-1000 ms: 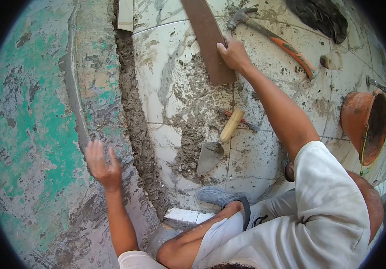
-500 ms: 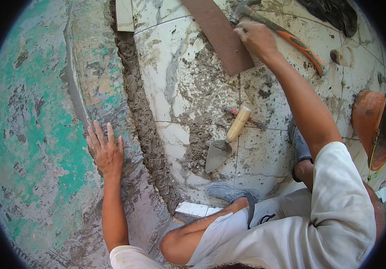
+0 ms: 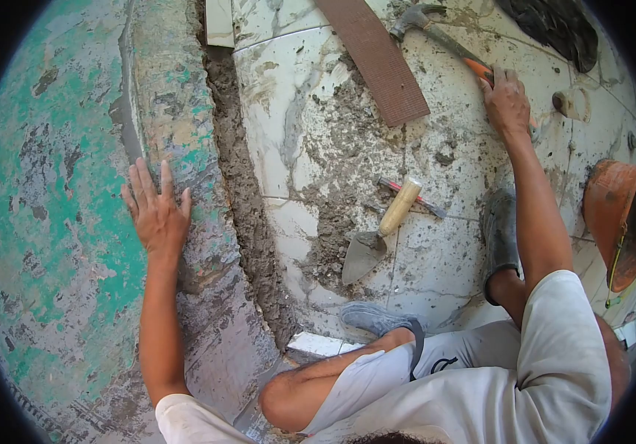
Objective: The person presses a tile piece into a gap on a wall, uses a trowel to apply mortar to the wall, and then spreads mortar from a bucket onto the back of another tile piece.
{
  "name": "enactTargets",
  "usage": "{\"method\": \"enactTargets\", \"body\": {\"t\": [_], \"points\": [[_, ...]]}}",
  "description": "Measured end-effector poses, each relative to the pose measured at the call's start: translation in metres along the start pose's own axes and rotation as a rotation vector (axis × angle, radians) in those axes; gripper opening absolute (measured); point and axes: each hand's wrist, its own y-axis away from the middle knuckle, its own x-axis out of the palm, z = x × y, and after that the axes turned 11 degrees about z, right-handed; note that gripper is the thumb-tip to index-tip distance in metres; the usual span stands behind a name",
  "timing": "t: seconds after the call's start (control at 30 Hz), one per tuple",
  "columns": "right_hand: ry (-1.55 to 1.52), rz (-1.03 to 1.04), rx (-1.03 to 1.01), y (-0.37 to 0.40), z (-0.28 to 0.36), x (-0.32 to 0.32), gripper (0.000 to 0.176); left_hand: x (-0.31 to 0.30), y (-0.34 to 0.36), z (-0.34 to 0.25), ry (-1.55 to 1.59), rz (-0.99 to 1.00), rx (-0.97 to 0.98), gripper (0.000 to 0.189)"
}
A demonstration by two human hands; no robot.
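My left hand (image 3: pixel 160 214) lies flat with its fingers spread on the worn green-painted surface (image 3: pixel 103 222). At the upper right, my right hand (image 3: pixel 508 105) is closed over the orange and black handle of a claw hammer (image 3: pixel 444 41), which lies on the tiles. The hand hides part of the grip. A pointing trowel (image 3: pixel 366 255) with a wooden handle rests on the mortar-smeared tiles between my hands. Its handle lies across a red and dark slim tool (image 3: pixel 427 206). A strip of wet mortar (image 3: pixel 238 163) runs along the edge of the painted surface.
A brown ridged strip (image 3: pixel 388 81) lies on the tiled floor. An orange bucket (image 3: pixel 606 200) stands on its side at the right, and a black bag-like item (image 3: pixel 555 29) is behind. A cut tile piece (image 3: pixel 220 22) sits at the mortar's far end.
My right hand has moved right from beside the hammer head and brown strip onto the hammer's handle. My left hand has slid slightly left and away from me, still flat.
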Motion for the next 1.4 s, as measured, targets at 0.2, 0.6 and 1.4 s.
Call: {"method": "enactTargets", "body": {"t": [0.2,0.6,1.4], "points": [[0.189,-0.180,-0.017,-0.002,0.003,-0.006,0.038,0.007,-0.011,-0.010,-0.029,0.048,-0.045,0.067],[-0.082,0.315,-1.353,0.146,0.091,-0.016,0.041,0.000,-0.014,-0.008,-0.027,0.089,-0.082,0.067],[-1.956,0.656,0.114,0.091,0.390,0.017,0.052,0.013,-0.023,-0.012,-0.066,0.112,-0.069,0.071]]}}
